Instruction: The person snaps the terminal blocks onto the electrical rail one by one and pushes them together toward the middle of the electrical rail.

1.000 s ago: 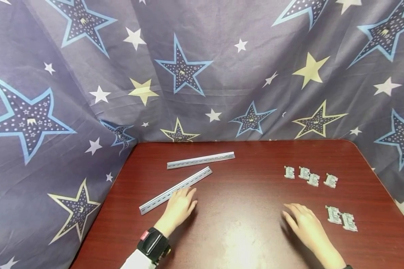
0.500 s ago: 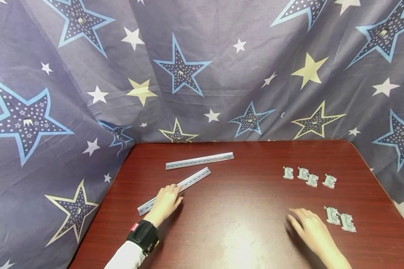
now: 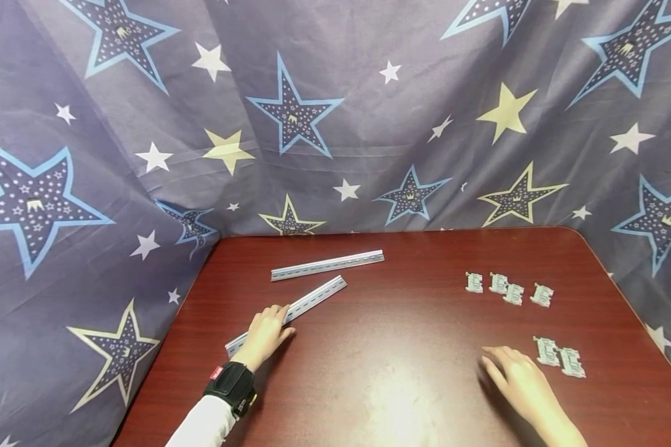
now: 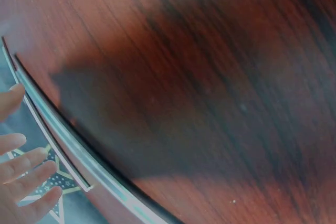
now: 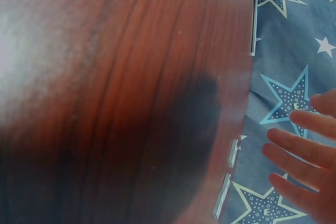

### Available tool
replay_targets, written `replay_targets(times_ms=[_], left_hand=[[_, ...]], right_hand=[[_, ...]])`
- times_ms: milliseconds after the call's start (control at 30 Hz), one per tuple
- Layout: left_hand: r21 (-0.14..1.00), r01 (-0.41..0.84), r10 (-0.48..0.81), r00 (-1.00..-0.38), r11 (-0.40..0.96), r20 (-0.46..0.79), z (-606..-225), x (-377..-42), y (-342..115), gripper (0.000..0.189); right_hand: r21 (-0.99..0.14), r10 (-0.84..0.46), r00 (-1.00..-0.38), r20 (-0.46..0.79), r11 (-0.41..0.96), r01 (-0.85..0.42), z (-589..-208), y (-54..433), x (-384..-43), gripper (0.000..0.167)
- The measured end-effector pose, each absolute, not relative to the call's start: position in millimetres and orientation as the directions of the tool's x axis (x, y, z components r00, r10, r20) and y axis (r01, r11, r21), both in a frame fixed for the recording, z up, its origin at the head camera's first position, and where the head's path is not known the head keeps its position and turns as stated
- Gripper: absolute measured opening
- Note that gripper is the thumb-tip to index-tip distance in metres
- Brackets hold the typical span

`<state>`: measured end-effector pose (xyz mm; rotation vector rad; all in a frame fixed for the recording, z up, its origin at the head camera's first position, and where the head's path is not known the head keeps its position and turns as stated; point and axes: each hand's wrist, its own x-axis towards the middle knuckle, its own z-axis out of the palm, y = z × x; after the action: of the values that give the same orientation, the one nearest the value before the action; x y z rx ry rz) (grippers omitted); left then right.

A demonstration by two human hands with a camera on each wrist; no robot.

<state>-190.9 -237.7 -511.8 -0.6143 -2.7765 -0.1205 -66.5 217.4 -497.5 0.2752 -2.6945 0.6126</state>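
Near slotted rail (image 3: 315, 297): being partly hidden beneath left fingers (image 4: 23, 167), parted, contact unclear; skidding being risked by any off-centre push. Pale clips (image 3: 547, 351): being seen beside and beyond right fingers (image 5: 299, 145), parted, empty

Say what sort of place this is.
Probably a makeshift workspace: a reddish-brown wood-grain table, grey star-printed fabric hung behind it, two silvery slotted metal rails and small pale-green plastic-looking pieces laid out.

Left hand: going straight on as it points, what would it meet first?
Past the silver slotted metal rail it overlaps in the head view, the left hand would probably meet the farther matching silver rail; its height is unclear.
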Motion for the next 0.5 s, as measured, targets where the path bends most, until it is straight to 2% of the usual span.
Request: replay_targets(times_ms=[500], left_hand=[[0.03,0.398,0.377,-0.888,0.917,0.261,-527,-192,-245,0.042]], right_hand=[[-0.386,-0.094,-0.91,0.403,0.884,-0.263,-502,219,-67,0.019]])
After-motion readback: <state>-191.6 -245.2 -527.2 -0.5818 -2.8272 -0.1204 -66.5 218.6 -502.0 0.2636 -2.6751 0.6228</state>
